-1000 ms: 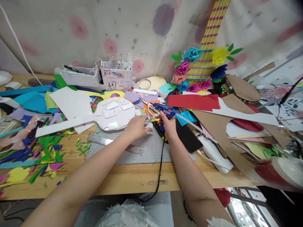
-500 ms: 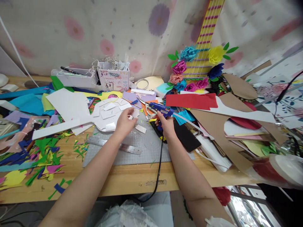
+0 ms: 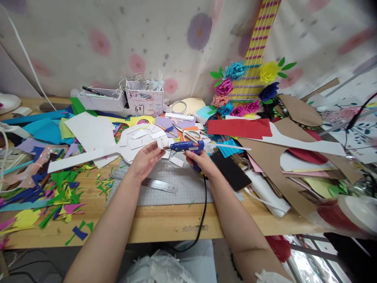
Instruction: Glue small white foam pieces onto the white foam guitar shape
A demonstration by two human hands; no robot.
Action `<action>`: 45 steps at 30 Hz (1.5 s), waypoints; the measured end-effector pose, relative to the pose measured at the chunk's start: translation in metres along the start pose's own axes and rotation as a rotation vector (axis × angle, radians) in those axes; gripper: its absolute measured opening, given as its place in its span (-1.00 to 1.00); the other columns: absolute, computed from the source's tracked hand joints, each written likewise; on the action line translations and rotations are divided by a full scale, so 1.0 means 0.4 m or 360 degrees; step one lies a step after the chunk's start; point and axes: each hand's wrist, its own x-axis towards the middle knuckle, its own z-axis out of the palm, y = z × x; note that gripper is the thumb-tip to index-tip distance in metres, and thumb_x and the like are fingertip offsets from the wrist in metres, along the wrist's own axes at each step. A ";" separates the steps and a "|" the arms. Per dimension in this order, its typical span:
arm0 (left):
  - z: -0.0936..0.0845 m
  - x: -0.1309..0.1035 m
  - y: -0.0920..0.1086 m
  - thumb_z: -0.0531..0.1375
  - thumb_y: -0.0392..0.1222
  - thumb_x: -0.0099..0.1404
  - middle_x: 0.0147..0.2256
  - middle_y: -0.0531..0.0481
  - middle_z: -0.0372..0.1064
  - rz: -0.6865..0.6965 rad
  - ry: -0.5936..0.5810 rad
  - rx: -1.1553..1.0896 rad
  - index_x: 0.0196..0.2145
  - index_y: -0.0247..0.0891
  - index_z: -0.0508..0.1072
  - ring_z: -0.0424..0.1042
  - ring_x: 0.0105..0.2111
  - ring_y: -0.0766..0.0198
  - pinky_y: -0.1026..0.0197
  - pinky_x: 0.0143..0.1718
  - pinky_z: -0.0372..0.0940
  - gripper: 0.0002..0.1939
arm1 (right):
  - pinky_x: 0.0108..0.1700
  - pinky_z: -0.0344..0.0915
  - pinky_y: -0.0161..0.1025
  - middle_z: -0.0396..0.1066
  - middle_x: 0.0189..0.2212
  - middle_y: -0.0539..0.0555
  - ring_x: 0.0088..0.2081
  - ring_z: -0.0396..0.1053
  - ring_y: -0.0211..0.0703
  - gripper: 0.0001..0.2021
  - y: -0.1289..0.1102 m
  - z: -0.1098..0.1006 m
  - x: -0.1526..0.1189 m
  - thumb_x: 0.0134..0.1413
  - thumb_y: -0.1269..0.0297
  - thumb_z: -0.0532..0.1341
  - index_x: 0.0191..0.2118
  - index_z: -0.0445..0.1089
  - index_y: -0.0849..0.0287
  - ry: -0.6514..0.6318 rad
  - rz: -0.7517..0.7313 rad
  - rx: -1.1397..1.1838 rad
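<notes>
My left hand (image 3: pixel 146 160) pinches a small white piece (image 3: pixel 162 143) between thumb and fingers. My right hand (image 3: pixel 202 162) is wrapped round the grip of a blue glue gun (image 3: pixel 187 146), whose nozzle points left and meets or nearly meets the white piece. A clear glue stick (image 3: pixel 232 147) sticks out of the gun's back. Behind my left hand lies a white rounded cut-out (image 3: pixel 132 137) with strips on it. Beneath my hands are a grey cutting mat (image 3: pixel 188 188), a metal ruler (image 3: pixel 161 185) and a loose white piece (image 3: pixel 176 161).
Scissors (image 3: pixel 188 134) lie behind the gun, and a black phone (image 3: pixel 231 171) to its right. Coloured scraps (image 3: pixel 63 184) cover the left side. White boxes (image 3: pixel 145 100) stand at the back. Cardboard and a red strip (image 3: pixel 238 128) lie right. The gun's black cord (image 3: pixel 205 204) hangs over the front edge.
The glue gun has moved left and levelled out, its nozzle now at the white piece. My left hand has turned palm-up and shifted slightly left. The view has shifted a little.
</notes>
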 end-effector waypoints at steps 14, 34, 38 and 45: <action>0.000 -0.015 -0.008 0.39 -0.27 -0.02 -0.23 -0.10 0.53 -0.0148 -0.0100 0.0084 -0.28 -0.29 0.59 0.48 -0.20 0.22 0.09 0.03 0.27 -0.72 | -0.57 0.00 -0.31 0.12 -0.74 -0.08 -0.65 0.03 -0.35 -0.51 -0.031 0.004 -0.007 -0.16 -0.20 0.24 -0.67 0.18 0.13 0.0124 0.0037 -0.0128; -0.085 0.121 0.140 0.20 -0.16 0.06 -0.06 -0.10 0.43 0.0454 -0.0068 0.2637 0.06 -0.18 0.39 0.37 -0.03 0.05 0.05 0.01 0.23 -0.44 | -0.61 0.10 -0.32 0.48 -0.53 0.08 -0.64 0.18 -0.34 -0.57 -0.014 -0.010 0.017 -0.15 -0.16 0.26 -0.55 0.42 0.18 0.0481 -0.0056 -0.0020; -0.087 0.143 0.134 0.17 -0.18 0.04 -0.03 -0.11 0.43 0.0284 -0.0239 0.2860 0.12 -0.19 0.34 0.39 -0.05 0.04 0.09 -0.06 0.26 -0.37 | -0.60 0.11 -0.31 0.50 -0.50 0.09 -0.64 0.17 -0.34 -0.59 -0.007 -0.010 0.020 -0.14 -0.14 0.26 -0.55 0.42 0.18 0.0486 -0.0057 0.0013; -0.081 0.146 0.134 0.12 -0.28 0.02 -0.01 -0.08 0.43 0.0265 -0.0345 0.3043 0.15 -0.19 0.30 0.37 0.00 0.03 0.10 -0.03 0.24 -0.32 | -0.63 0.07 -0.33 0.49 -0.51 0.09 -0.63 0.17 -0.33 -0.58 -0.012 -0.010 0.016 -0.14 -0.16 0.25 -0.53 0.42 0.17 0.0525 -0.0050 -0.0023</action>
